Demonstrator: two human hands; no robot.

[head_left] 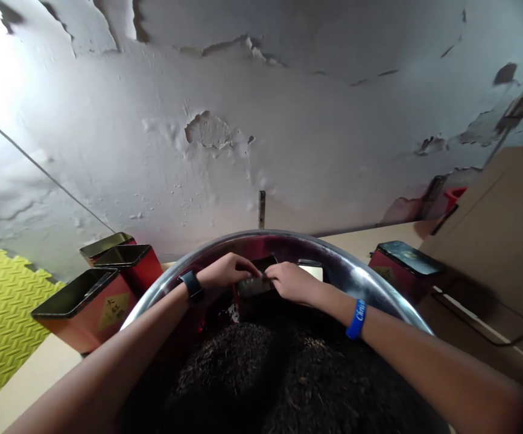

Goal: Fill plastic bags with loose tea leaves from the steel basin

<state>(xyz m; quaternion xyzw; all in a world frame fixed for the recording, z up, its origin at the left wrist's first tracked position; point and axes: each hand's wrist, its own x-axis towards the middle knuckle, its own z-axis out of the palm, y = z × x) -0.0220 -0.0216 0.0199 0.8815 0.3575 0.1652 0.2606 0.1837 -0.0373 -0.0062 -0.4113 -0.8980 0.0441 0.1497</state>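
A wide metal basin holds a heap of dark, dry loose leaves that look like tea. Inside its far side sits a dark box-shaped tin, with crinkled clear plastic at its mouth. My left hand, a dark watch on its wrist, has its fingers curled at the plastic's left edge. From the right, my right hand pinches the plastic between thumb and fingers; a blue band is on that wrist. The tin's lower part is in shadow.
Several open red tins stand left of the basin. On the right is another red tin beside a cardboard box. A pale flat object shows behind my right hand. Beyond is a peeling wall; yellow matting lies left.
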